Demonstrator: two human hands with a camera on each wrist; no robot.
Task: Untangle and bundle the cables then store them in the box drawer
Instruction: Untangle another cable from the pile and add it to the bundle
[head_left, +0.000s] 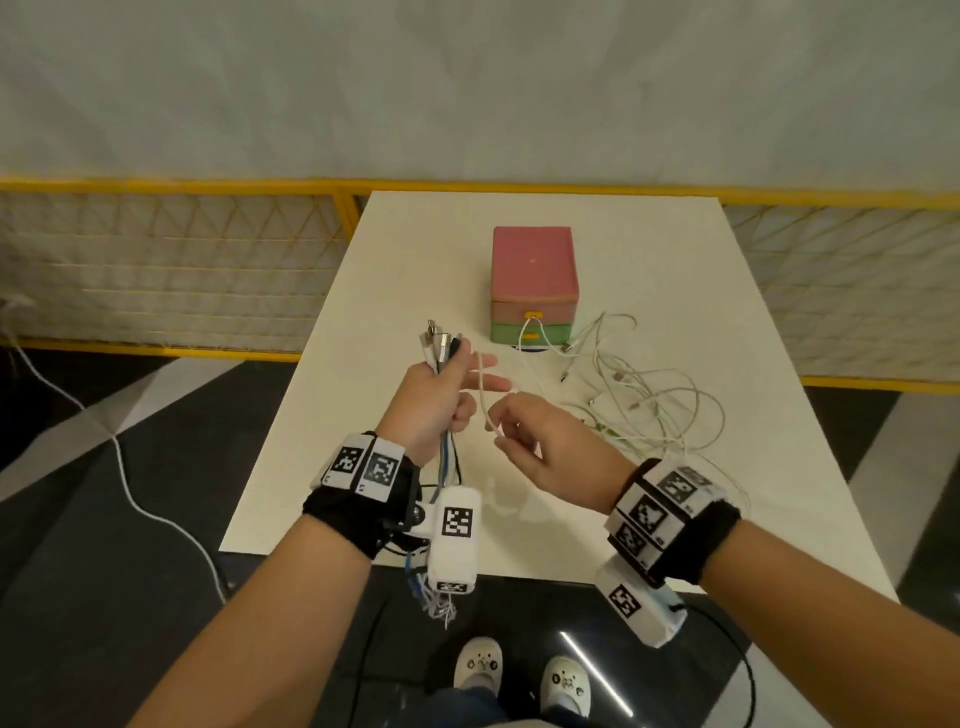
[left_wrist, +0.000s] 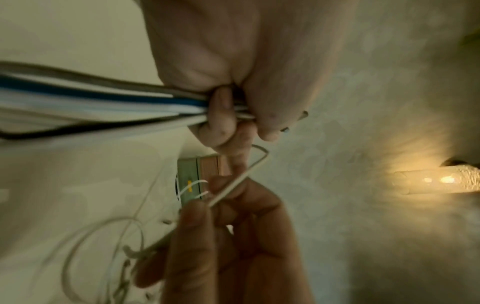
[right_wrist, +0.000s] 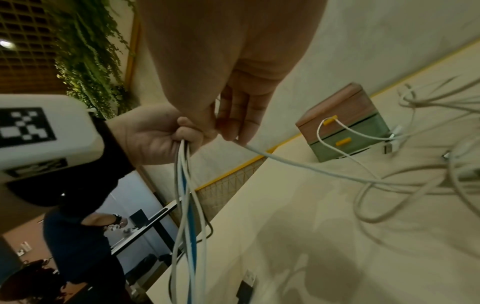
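With the left hand (head_left: 426, 400) clamped around the gathered cable bundle (head_left: 445, 457) and the right hand (head_left: 540, 441) pinching a white cable (head_left: 483, 395), pulling could drag the tangle (head_left: 649, 400) at 3 o'clock or catch the loop on the pink drawer's handle (head_left: 533, 315).

The left hand (head_left: 434, 400) grips a bunch of cables (head_left: 447, 452) upright, plugs at top, tails hanging past the wrist; the right hand (head_left: 545, 447) pinches a white cable (head_left: 484, 400); loose white cables (head_left: 649, 400) sprawl on the white table (head_left: 395, 291) beside the pink-and-green drawer box (head_left: 534, 283).
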